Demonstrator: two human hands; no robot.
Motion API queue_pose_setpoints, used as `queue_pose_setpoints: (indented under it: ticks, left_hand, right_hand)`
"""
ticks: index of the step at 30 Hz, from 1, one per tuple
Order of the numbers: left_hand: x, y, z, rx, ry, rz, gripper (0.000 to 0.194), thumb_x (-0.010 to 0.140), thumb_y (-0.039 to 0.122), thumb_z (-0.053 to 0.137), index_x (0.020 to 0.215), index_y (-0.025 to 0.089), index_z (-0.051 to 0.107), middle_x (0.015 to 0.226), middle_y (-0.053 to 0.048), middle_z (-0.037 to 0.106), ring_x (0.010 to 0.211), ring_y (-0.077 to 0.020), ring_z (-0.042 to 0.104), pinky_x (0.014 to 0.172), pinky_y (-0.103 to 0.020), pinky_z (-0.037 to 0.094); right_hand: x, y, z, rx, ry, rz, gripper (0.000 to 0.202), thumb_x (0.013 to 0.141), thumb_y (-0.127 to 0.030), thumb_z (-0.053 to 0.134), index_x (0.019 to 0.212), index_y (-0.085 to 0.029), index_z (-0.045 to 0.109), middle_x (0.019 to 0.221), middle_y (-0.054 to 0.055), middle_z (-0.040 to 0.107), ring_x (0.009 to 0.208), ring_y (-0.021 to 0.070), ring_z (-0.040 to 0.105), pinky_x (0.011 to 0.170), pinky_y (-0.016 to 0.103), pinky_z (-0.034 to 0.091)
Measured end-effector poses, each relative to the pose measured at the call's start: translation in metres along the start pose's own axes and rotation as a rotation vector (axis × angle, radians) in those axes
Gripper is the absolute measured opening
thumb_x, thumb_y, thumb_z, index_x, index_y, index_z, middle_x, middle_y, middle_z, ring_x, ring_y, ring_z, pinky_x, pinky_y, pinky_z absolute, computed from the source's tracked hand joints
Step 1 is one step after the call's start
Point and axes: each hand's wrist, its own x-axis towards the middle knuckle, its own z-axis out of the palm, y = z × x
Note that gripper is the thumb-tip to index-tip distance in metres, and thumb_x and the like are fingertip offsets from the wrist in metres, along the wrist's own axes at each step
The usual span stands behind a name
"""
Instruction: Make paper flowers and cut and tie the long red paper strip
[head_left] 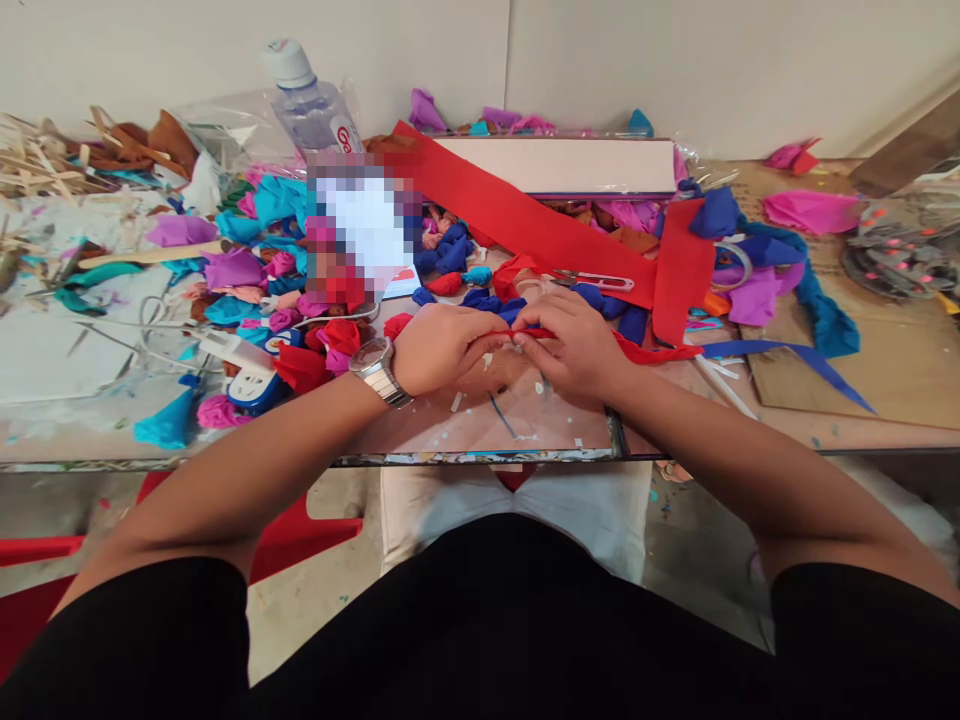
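Near the table's front edge my left hand [446, 348], with a metal watch [379, 371] on its wrist, pinches one end of a thin red paper strip [652, 352]. Close beside it, my right hand [574, 345] pinches the same strip, whose loose part trails out to the right. The fingertips of both hands nearly meet. Just beyond the right hand lie small scissors [600, 281] on a wide red paper band [532, 225]. Blue and red crumpled paper pieces [453, 250] lie behind the hands.
A water bottle [311, 110] stands at the back left. Below it are a blurred patch and a power strip [262, 380] with cables. Wooden sticks [45, 165] are heaped far left. Cardboard [885, 360], a tape roll [739, 265] and a blue strip [810, 362] lie right.
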Motion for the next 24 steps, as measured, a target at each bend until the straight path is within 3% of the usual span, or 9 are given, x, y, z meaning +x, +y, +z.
queue_pose_setpoints:
  ticks: [4, 9, 17, 24]
  left_hand:
    - [0.001, 0.006, -0.003, -0.053, -0.021, -0.02, 0.032, 0.108, 0.043, 0.057, 0.106, 0.023, 0.083, 0.088, -0.004, 0.083, 0.075, -0.0179, 0.071, 0.067, -0.03, 0.042]
    - [0.006, 0.007, -0.012, -0.322, -0.122, -0.103, 0.036, 0.106, 0.045, 0.058, 0.099, 0.02, 0.083, 0.084, -0.002, 0.082, 0.071, -0.0149, 0.07, 0.067, -0.027, 0.046]
    - [0.01, 0.002, -0.014, -0.378, -0.182, -0.178, 0.036, 0.102, 0.045, 0.061, 0.09, 0.018, 0.082, 0.079, -0.002, 0.081, 0.068, -0.0143, 0.069, 0.065, -0.026, 0.049]
    - [0.009, 0.003, -0.011, -0.898, -0.425, -0.325, 0.03, 0.098, 0.047, 0.068, 0.097, 0.019, 0.08, 0.092, -0.006, 0.086, 0.079, -0.0217, 0.083, 0.07, -0.031, 0.067]
  right_hand:
    - [-0.001, 0.002, 0.004, -0.043, -0.011, -0.037, 0.004, 0.099, -0.024, 0.059, 0.097, -0.024, 0.062, 0.096, 0.008, 0.073, 0.098, 0.0285, 0.064, 0.095, 0.046, 0.05]
    - [-0.002, 0.005, 0.006, 0.023, 0.017, -0.001, 0.004, 0.094, -0.021, 0.057, 0.093, -0.024, 0.059, 0.092, 0.007, 0.069, 0.094, 0.0267, 0.062, 0.089, 0.042, 0.05]
    - [-0.003, 0.001, 0.0, 0.087, 0.005, 0.021, 0.015, 0.099, -0.034, 0.068, 0.106, -0.023, 0.074, 0.101, 0.007, 0.081, 0.096, 0.0248, 0.073, 0.091, 0.04, 0.054]
    - [-0.003, 0.002, 0.001, 0.118, 0.021, 0.085, 0.013, 0.097, -0.029, 0.069, 0.097, -0.023, 0.08, 0.094, 0.004, 0.084, 0.087, 0.0217, 0.076, 0.085, 0.036, 0.057]
